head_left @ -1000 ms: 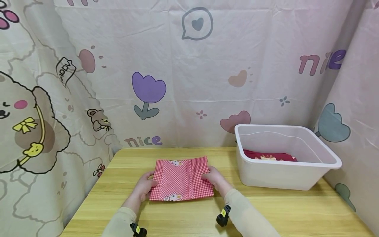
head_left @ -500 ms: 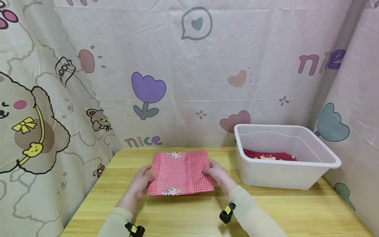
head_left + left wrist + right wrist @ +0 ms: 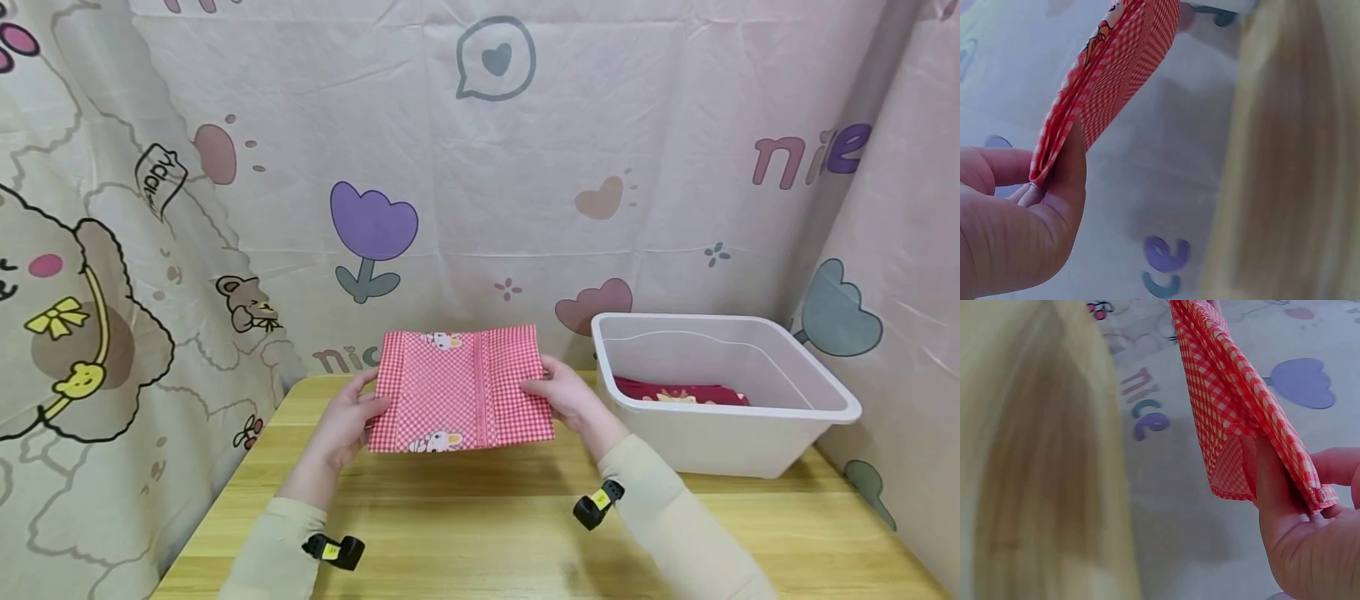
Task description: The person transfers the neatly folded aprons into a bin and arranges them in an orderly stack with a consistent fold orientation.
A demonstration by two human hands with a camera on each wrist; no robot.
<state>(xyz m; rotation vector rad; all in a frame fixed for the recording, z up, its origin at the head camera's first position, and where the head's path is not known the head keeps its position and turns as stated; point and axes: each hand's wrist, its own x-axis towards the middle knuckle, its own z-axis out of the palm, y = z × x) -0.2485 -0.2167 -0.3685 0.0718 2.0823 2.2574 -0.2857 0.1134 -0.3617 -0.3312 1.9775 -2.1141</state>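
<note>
A folded red-and-white checked cloth (image 3: 442, 392) with small rabbit prints hangs in the air above the table, held by both hands. My left hand (image 3: 343, 423) pinches its left edge between thumb and fingers; the left wrist view shows the cloth's layered folds (image 3: 1100, 87) in that grip. At the opposite edge my right hand (image 3: 570, 396) pinches the cloth, thumb on the near face. In the right wrist view a loose lower flap of the cloth (image 3: 1232, 462) opens away from the fold.
A white plastic bin (image 3: 720, 433) stands on the right of the wooden table (image 3: 465, 533), with a dark red printed cloth (image 3: 682, 393) inside. A patterned curtain (image 3: 480, 208) hangs behind the table and along both sides.
Both hands have lifted the checked cloth up from near the tabletop, raising it in front of the curtain. The bin and the dark red cloth have stayed put.
</note>
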